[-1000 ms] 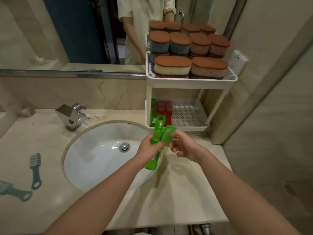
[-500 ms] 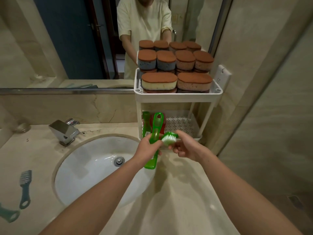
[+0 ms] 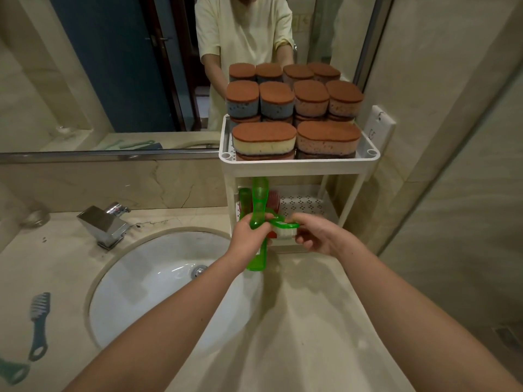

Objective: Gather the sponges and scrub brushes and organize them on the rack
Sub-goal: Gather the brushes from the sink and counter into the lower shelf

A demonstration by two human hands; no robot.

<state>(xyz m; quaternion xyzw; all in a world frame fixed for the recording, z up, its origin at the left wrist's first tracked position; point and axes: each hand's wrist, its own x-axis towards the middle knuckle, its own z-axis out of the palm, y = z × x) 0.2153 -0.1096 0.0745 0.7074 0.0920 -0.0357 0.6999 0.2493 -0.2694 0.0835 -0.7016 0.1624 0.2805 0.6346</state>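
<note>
- Left hand (image 3: 250, 236) is wrapped tight around the upright green brush (image 3: 259, 202), right in front of the rack's lower shelf; the handle points up past the knuckles and the head hangs below the palm.
- Right hand (image 3: 317, 234), just beside it, pinches the second green brush (image 3: 283, 225) by its head. This one lies crosswise with white bristles down, its handle end meeting the left hand.
- The rack (image 3: 300, 163) stands directly behind both hands, at the back of the table (image 3: 297, 321).
- On the rack's lower shelf, stored brushes (image 3: 244, 198), green and red, stand at its left end.
- On the rack's top shelf, brown-topped sponges (image 3: 264, 137) are packed in rows.
- Left of the rack are the sink (image 3: 158, 278) and the faucet (image 3: 104, 224).
- Far left of the rack, past the sink, two teal brushes (image 3: 39, 323) lie flat on the table.
</note>
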